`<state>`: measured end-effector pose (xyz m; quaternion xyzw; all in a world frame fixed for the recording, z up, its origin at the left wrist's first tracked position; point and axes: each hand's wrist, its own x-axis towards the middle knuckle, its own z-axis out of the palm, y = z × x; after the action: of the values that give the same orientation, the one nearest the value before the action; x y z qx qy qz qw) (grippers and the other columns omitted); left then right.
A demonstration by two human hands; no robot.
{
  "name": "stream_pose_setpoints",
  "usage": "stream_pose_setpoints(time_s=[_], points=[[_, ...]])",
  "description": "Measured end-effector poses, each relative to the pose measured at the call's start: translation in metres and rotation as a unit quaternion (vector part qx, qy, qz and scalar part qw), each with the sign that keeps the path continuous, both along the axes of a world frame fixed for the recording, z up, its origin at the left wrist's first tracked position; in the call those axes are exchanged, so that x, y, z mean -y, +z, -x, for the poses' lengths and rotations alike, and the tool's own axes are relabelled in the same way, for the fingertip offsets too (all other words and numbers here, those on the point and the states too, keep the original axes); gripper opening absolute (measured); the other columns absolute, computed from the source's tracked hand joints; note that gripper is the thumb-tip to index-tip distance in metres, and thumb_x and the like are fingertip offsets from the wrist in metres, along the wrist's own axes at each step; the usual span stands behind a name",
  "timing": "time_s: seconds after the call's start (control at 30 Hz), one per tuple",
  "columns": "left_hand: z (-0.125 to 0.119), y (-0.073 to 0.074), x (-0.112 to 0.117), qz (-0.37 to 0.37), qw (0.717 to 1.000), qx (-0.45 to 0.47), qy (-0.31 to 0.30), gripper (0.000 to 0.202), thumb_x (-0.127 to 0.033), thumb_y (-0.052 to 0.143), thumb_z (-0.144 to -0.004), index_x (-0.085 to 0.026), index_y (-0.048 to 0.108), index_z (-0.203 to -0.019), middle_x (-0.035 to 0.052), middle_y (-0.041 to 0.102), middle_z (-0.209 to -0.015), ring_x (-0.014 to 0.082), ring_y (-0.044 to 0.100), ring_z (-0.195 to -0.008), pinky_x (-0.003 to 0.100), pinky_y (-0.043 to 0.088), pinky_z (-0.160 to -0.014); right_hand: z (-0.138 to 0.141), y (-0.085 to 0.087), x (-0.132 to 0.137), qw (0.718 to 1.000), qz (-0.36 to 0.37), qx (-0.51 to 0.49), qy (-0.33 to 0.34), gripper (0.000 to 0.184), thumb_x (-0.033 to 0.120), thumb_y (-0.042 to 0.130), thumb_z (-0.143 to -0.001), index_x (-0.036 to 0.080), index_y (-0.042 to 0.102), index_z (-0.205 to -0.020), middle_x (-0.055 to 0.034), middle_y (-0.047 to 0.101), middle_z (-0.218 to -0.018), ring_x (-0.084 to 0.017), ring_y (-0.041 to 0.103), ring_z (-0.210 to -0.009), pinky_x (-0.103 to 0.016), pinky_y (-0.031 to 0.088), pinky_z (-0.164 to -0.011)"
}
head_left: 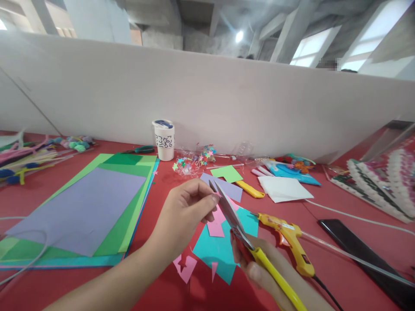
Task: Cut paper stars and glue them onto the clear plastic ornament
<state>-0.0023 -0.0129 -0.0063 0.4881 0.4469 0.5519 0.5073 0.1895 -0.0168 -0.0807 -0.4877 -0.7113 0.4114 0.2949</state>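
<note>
Mid-frame, the left hand [192, 202] pinches a small pink paper piece [217, 194] beside yellow-handled metal scissors [231, 215] slanting up-left, gripped by the right hand [259, 264].

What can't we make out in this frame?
All in the head view:
Pink piece: full shape, mostly covered by the left grip.
Scissors: handles partly hidden by the right grip, rear end cut off by the bottom edge.
Cup: lettering too small and blurred to read.
Black object: near end cut off by the frame edge.
</note>
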Motion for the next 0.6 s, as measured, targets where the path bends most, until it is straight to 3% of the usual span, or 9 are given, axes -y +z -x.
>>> stream_pose_setpoints(time_s=[0.13, 0.23, 0.33, 0.6], points=[[0.0, -0.001, 0.0, 0.017, 1.0, -0.004, -0.02, 0.016, -0.019, 0.061, -0.077, -0.017, 0.055, -0.062, -0.0058, 0.054, -0.055, 0.0057, 0.051, -0.05, 0.017, 0.043, -0.052, 0.0, 0.011, 0.005, 0.997, 0.008, -0.034, 0.068, 0.054, 0.074, 0.045, -0.078, 0.022, 0.045, -0.065, 0.0042, 0.041, -0.051, -0.012, 0.04, -0.046, -0.025, 0.029, -0.044], [-0.003, -0.005, -0.001, 0.013, 1.0, 0.003, -0.016, 0.018, -0.02, 0.06, -0.078, -0.017, 0.053, -0.062, -0.0059, 0.053, -0.053, 0.006, 0.05, -0.049, 0.018, 0.041, -0.051, 0.002, 0.019, 0.011, 0.995, 0.003, -0.05, 0.09, 0.052, 0.07, 0.039, -0.085, 0.021, 0.045, -0.069, 0.0048, 0.042, -0.052, -0.012, 0.037, -0.047, -0.026, 0.031, -0.048], [-0.008, -0.009, 0.0, 0.008, 1.0, 0.012, 0.002, 0.016, -0.021, 0.059, -0.078, -0.018, 0.052, -0.063, -0.0066, 0.051, -0.052, 0.0059, 0.048, -0.048, 0.019, 0.04, -0.05, 0.005, 0.024, 0.018, 0.995, -0.005, -0.063, 0.079, 0.045, 0.06, 0.038, -0.092, 0.021, 0.047, -0.072, 0.0056, 0.041, -0.053, -0.012, 0.038, -0.048, -0.027, 0.033, -0.053], [-0.012, -0.011, 0.003, 0.01, 0.999, 0.041, 0.006, 0.019, -0.023, 0.06, -0.077, -0.018, 0.049, -0.061, -0.0069, 0.05, -0.05, 0.0055, 0.045, -0.047, 0.019, 0.039, -0.051, 0.009, 0.027, 0.025, 0.995, -0.027, -0.082, 0.053, 0.04, 0.056, 0.04, -0.093, 0.024, 0.043, -0.069, 0.0054, 0.043, -0.051, -0.015, 0.042, -0.048, -0.03, 0.036, -0.056]])
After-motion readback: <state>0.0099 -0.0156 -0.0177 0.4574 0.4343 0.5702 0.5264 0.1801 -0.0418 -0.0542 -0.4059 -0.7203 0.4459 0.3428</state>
